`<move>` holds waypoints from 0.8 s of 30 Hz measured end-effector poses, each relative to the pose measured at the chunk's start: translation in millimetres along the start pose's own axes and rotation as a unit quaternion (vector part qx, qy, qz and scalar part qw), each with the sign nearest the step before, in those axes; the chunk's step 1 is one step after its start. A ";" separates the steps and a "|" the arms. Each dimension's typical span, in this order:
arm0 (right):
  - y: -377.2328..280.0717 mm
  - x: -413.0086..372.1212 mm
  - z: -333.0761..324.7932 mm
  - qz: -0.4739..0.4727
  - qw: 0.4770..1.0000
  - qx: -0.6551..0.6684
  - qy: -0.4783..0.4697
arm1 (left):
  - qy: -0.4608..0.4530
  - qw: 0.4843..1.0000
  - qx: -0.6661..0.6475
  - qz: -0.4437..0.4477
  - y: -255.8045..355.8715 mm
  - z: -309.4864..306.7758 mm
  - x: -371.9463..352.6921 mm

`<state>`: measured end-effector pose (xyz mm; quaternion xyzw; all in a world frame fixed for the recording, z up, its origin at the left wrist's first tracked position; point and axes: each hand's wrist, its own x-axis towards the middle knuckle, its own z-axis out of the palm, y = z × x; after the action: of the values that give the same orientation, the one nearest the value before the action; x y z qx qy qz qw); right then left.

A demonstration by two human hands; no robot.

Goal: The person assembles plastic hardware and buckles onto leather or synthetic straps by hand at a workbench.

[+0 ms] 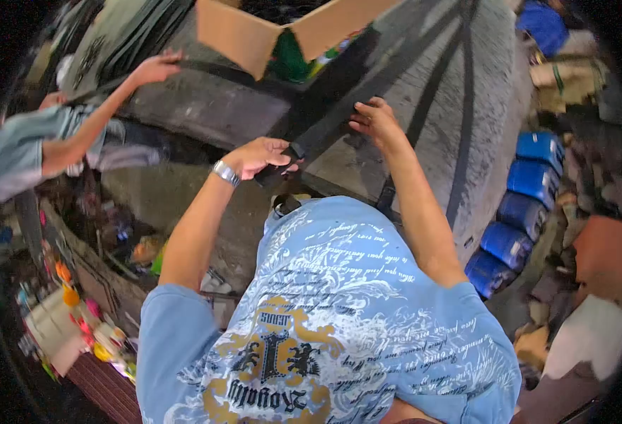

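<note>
A long black strip (332, 126) runs diagonally over the grey slab, between my two hands. My left hand (258, 158), a metal watch on its wrist, is closed around the strip's near end, where a small dark piece pokes up by the thumb. Farther up, my right hand (376, 121) has its fingers curled at the strip's right edge and grips it there. Beyond both hands stands an open cardboard box (243, 35) with green and coloured items partly visible beside it.
More black strips (464, 106) lie across the grey slab (491, 92). At the left, another person's arm (91, 127) reaches over the slab with a strip. Several blue containers (530, 177) line the right side. Colourful clutter (88, 318) fills the lower left.
</note>
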<state>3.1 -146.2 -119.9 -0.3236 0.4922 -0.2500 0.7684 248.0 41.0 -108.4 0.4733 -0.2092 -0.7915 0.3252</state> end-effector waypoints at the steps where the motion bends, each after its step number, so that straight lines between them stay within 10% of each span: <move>1: 6.3 7.8 -0.3 0.008 1.000 -0.001 -0.016 | 0.006 1.000 0.001 0.008 -3.7 -8.5 0.1; 21: 20.7 21.9 -4.6 0.011 0.999 -0.034 -0.005 | -0.044 0.999 0.002 0.005 -0.8 -7.6 4.3; 24: 1.7 -3.3 -2.2 -0.005 0.999 -0.031 0.033 | 0.052 0.982 0.178 -0.033 6.0 12.1 5.8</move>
<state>-0.1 -143.3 -119.9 -0.3416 0.5231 -0.2493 0.7399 237.2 33.0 -102.6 0.5706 -0.3144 -0.7262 0.2197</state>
